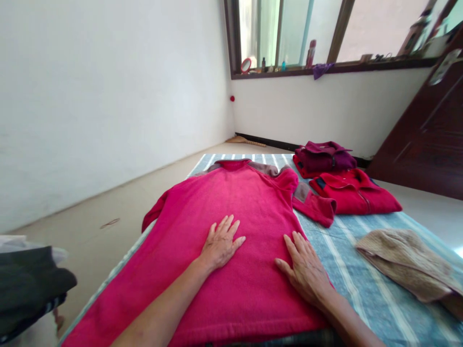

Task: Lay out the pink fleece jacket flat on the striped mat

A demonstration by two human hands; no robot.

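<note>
Fleece (pixel 256 260) lies under L grip (pixel 221 244) & R grip (pixel 306 268).

Left hand (pixel 220 243), right hand (pixel 306 267): palms hidden against pink top (pixel 249 294) | dark garment (pixel 31 286): cut by left edge | door (pixel 430 135): cut by right edge | windowsill bottle (pixel 263 64): too small to identify

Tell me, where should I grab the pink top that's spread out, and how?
Pinch the pink top by its right edge, between the right hand and the sleeve, probably coming from the right. The top lies flat, so an edge should be easier to pinch than the middle. Striped cloth shows beside it, so fingers could likely slip under.
</note>
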